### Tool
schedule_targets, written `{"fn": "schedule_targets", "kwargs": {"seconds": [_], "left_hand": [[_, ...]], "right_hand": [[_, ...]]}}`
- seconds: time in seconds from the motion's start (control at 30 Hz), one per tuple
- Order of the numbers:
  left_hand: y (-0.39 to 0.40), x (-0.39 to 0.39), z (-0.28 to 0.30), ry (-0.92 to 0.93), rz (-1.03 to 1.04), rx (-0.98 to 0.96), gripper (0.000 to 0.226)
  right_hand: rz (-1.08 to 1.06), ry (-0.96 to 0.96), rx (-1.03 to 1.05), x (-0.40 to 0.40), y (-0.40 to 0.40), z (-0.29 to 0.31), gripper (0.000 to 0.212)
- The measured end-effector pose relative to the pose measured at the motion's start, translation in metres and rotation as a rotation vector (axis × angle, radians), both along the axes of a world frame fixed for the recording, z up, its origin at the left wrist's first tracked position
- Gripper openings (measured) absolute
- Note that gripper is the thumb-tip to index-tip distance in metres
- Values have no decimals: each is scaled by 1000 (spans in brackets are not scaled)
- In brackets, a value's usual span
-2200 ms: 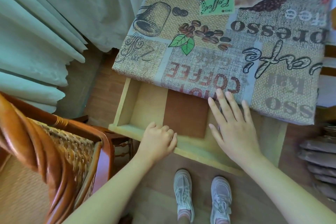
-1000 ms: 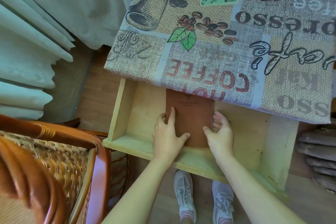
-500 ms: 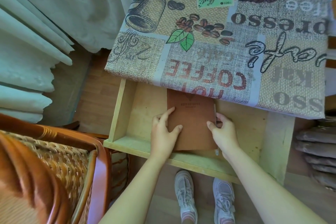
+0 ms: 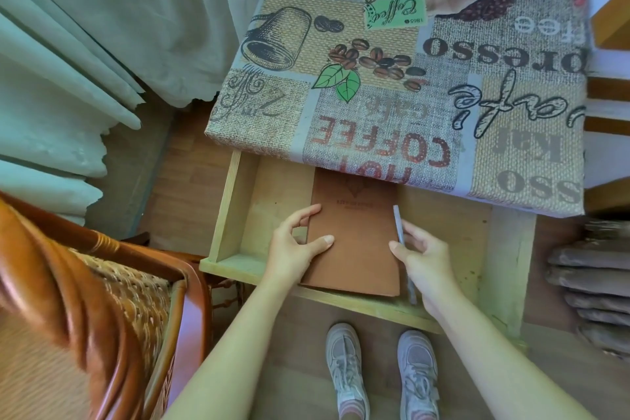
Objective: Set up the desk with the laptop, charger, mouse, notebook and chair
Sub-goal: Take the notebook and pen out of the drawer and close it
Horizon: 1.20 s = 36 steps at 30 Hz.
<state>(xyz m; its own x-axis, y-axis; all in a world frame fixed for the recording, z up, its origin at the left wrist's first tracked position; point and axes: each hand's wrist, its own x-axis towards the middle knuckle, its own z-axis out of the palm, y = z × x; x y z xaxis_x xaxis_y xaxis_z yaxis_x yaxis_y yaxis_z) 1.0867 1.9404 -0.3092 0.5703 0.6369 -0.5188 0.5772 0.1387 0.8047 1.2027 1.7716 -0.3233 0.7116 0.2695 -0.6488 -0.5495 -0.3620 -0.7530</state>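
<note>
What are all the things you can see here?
Desk: one, covered with a beige and grey coffee-print cloth, top middle.
Drawer: one, pale wood, pulled open under the desk's near edge.
Notebook: one, brown, in the drawer, its far end under the cloth.
Pen: one, silvery, along the notebook's right edge.
Chair: one, orange-brown wood with woven cane, lower left.
Curtain: one, pale white-green, upper left.
Grey stack: one, on the floor at right; I cannot tell what it is.
Shoes: two, white, bottom middle.
Left hand: one, gripping the notebook's left edge.
Right hand: one, fingers on the notebook's right edge and pen.
</note>
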Motion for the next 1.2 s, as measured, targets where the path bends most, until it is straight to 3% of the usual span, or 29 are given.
{"fn": "schedule_targets", "kwargs": {"seconds": [0.27, 0.6, 0.97, 1.2], "left_hand": [[10, -8, 35, -52, -53, -83, 55], [0, -35, 97, -127, 75, -181, 59], [-7, -43, 146, -128, 15, -219, 69], [12, -25, 175, -156, -45, -181, 70]], "right_hand": [[-45, 61, 82, -12, -11, 21, 35], [-216, 125, 192, -28, 8, 78, 31], [-64, 218, 282, -25, -13, 129, 44], [-31, 137, 354, -8, -3, 163, 48]]}}
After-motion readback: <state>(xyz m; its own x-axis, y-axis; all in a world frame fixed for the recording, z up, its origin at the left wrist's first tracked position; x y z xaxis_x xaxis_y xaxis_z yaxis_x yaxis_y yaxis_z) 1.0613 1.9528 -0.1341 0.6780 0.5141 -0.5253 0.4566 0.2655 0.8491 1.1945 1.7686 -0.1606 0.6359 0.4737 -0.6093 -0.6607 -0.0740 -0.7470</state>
